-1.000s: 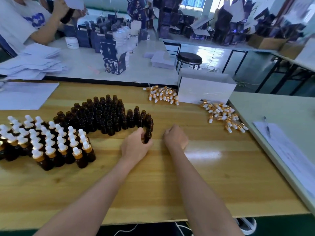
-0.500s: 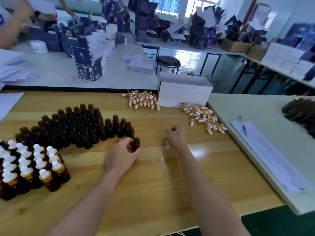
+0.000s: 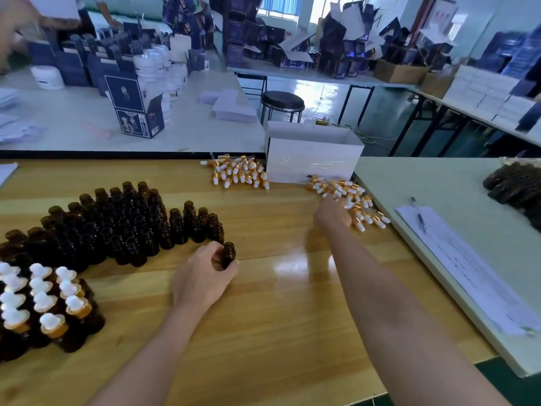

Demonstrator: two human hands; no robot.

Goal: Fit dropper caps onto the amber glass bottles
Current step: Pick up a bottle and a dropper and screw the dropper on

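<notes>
My left hand (image 3: 202,276) grips one uncapped amber bottle (image 3: 228,254) standing upright on the wooden table (image 3: 278,303), just right of a large cluster of uncapped amber bottles (image 3: 117,227). Capped bottles with white bulbs and gold collars (image 3: 44,303) stand at the near left. My right hand (image 3: 332,212), blurred, reaches into the right pile of loose dropper caps (image 3: 351,200); its fingers are hidden behind the hand. A second cap pile (image 3: 237,172) lies further back.
A white box (image 3: 313,159) stands behind the cap piles. A pale table on the right carries papers (image 3: 474,276), a pen (image 3: 418,213) and more amber bottles (image 3: 518,186). Dark cartons (image 3: 134,109), jars and a stool (image 3: 282,102) fill the background.
My right hand has moved from the table's middle out to the right cap pile. My left hand has drawn one bottle away from the cluster. The view has swung right.
</notes>
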